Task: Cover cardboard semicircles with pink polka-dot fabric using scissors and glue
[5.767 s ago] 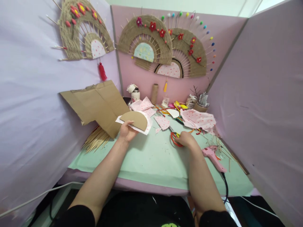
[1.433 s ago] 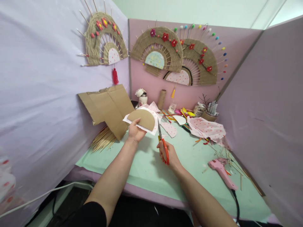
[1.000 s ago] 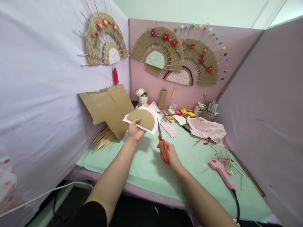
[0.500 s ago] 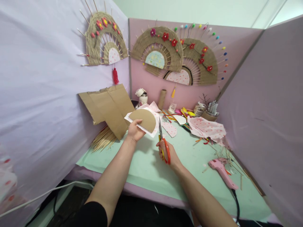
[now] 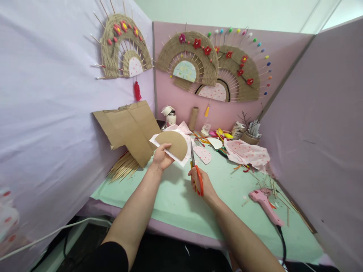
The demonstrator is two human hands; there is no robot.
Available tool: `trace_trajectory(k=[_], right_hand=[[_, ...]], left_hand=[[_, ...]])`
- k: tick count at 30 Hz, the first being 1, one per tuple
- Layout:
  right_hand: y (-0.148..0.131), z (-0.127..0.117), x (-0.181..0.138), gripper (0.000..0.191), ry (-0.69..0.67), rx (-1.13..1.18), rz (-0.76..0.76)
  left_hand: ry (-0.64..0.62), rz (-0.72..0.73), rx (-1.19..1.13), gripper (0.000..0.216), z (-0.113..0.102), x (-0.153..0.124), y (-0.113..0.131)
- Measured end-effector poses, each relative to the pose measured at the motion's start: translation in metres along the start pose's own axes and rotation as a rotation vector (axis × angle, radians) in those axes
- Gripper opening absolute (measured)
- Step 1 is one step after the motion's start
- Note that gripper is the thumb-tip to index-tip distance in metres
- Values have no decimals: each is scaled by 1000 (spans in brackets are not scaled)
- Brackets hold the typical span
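A brown cardboard half-disc (image 5: 174,142) lies on a larger piece of white-backed fabric (image 5: 185,158), whose margin shows around its curved edge. My left hand (image 5: 162,155) pinches both at the straight lower-left side, thumb on the cardboard. Around the handles of red-and-yellow scissors (image 5: 199,177) my right hand (image 5: 202,183) is closed. Their blades point up, just right of the fabric's edge; whether they touch it I cannot tell. Beyond the scissors lies a pink dotted fabric piece (image 5: 202,154).
Cardboard (image 5: 129,126) leans at the left over bamboo sticks (image 5: 124,168). A pink glue gun (image 5: 266,206) with a black cord lies at the right. Crumpled dotted cloth (image 5: 246,153) sits at the back right, near a cardboard tube (image 5: 193,118). Decorated fans (image 5: 190,56) hang on the walls.
Both hands keep nearly the same place and hold. The scissor blades look slightly closer together, and the whole view has shifted a little.
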State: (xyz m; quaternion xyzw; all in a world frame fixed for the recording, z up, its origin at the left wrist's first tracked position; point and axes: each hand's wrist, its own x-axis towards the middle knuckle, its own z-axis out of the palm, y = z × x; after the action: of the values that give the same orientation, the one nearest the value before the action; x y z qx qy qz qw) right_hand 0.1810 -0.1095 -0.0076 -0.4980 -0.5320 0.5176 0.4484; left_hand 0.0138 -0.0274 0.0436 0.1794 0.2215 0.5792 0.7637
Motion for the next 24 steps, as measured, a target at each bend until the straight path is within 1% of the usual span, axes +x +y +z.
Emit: trace_trajectory(k=[6, 10, 15, 20, 24], right_hand=[[-9, 1, -3, 50, 14, -22, 19], [-13, 2, -6, 48, 40, -50, -5], [-15, 1, -6, 49, 38, -75, -12], [-9, -2, -3, 49, 4, -104, -8], [1, -5, 1, 50, -29, -91, -42]], left_hand=[[3, 13, -5, 38, 0, 0, 1], [8, 9, -10, 37, -1, 0, 2], [-4, 17, -8, 38, -6, 0, 7], [-1, 15, -7, 36, -8, -1, 11], [-2, 2, 10, 33, -8, -2, 12]])
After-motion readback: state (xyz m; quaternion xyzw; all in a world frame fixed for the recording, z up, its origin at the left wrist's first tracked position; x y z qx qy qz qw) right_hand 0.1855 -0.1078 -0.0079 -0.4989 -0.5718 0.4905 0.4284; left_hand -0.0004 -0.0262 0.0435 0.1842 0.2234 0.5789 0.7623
